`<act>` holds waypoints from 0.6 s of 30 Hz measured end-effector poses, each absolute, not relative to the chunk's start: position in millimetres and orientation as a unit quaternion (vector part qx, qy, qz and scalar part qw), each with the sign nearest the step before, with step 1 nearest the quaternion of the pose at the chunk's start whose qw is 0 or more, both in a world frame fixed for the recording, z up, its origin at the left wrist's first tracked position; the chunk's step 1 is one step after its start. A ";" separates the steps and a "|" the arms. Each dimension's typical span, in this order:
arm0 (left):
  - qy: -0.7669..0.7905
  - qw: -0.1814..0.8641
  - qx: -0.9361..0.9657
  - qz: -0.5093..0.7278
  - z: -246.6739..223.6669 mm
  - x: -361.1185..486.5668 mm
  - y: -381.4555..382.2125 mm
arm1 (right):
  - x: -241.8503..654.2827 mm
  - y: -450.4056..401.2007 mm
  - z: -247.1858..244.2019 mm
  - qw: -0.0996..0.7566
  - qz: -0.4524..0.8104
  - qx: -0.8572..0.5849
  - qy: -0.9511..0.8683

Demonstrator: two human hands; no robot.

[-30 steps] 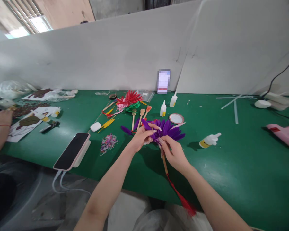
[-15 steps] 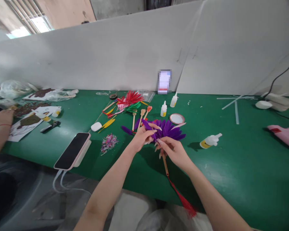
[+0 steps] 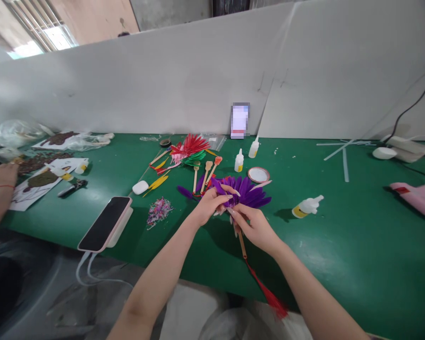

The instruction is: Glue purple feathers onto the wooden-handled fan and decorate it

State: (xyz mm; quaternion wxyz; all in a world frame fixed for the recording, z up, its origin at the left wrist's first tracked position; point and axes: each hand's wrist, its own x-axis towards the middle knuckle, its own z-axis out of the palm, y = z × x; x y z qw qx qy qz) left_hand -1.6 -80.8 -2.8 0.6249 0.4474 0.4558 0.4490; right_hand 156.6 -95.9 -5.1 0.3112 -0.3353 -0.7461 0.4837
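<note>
At the centre of the frame, a fan of purple feathers with a slim wooden handle is held over the green tabletop. Feathers are pinched by the left hand; the fan's base is gripped by the right hand, apparently so that both sides are steadied. The long red tassel is extended across the table's near edge. Upward movement is judged restricted by the round red-rimmed white dish; more room is offered right, toward the white yellow-labelled plastic bottle.
</note>
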 end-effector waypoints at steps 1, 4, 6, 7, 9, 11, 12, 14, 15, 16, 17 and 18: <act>0.455 0.624 0.448 0.450 -3.0 -1.5 -81.0 | 156.5 -96.3 -4.6 0.312 0.472 -0.336 -0.753; 0.452 0.626 0.447 0.452 -2.1 -1.4 -81.4 | 156.1 -97.2 -4.0 0.317 0.441 -0.344 -0.766; 0.449 0.630 0.442 0.454 -1.0 -1.6 -81.5 | 155.7 -97.4 -4.4 0.327 0.423 -0.349 -0.770; 0.447 0.632 0.440 0.456 -0.6 -1.8 -81.6 | 155.7 -97.5 -4.7 0.333 0.414 -0.351 -0.771; 0.443 0.631 0.438 0.462 -0.3 -2.3 -81.7 | 155.7 -97.5 -4.9 0.346 0.401 -0.359 -0.769; 0.441 0.628 0.441 0.465 -0.6 -2.8 -81.8 | 155.8 -97.5 -4.2 0.357 0.399 -0.370 -0.759; 0.442 0.625 0.443 0.467 -0.7 -2.9 -81.9 | 155.8 -97.5 -3.7 0.362 0.405 -0.375 -0.751; 0.445 0.621 0.445 0.468 -0.7 -3.2 -82.1 | 155.6 -97.3 -2.7 0.369 0.426 -0.385 -0.731; 0.446 0.620 0.444 0.468 -0.5 -3.3 -82.2 | 155.5 -97.0 -2.7 0.373 0.436 -0.389 -0.721; 0.447 0.621 0.442 0.468 -0.1 -3.4 -82.3 | 155.3 -96.6 -3.1 0.379 0.445 -0.392 -0.710; 0.446 0.622 0.441 0.468 0.4 -3.5 -82.3 | 155.1 -96.1 -3.9 0.386 0.450 -0.396 -0.701; 0.445 0.624 0.440 0.468 1.0 -3.6 -82.4 | 155.0 -95.5 -5.1 0.395 0.452 -0.399 -0.693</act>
